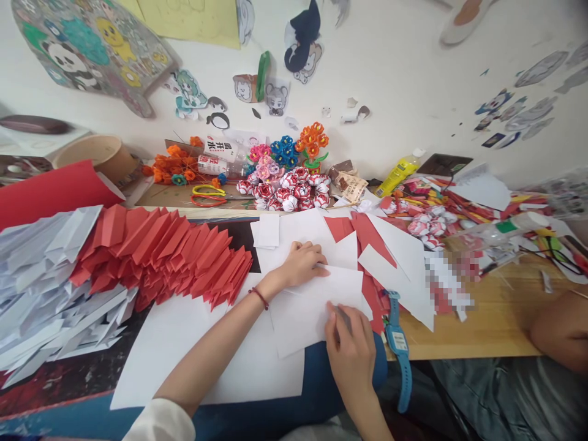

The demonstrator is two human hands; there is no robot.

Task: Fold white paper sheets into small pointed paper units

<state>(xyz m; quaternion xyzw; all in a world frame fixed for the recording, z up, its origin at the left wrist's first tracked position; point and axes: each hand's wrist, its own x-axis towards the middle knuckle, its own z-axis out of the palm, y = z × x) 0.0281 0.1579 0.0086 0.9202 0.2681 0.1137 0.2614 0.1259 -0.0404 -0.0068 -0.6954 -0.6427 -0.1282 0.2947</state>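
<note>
A white sheet of paper (301,309) lies under both my hands, on top of other white sheets. My left hand (303,263), with a red beaded bracelet at its wrist, is closed with curled fingers at the sheet's upper edge. At the sheet's lower right, my right hand (353,340) is closed, its thumb and fingertips drawn together against the paper. Left of my hands stretches a row of folded red paper pieces (169,254). Many folded white paper pieces (59,294) are heaped beside them. Larger white paper (160,355) lies beneath my left forearm.
Red-and-white paper flowers (294,190) and yellow-handled scissors (209,195) sit toward the wall. Red and white cut sheets (390,275) lie to the right, near a blue watch (399,343). A yellow bottle (400,173) stands behind scraps. Another person's arm (563,331) rests at far right.
</note>
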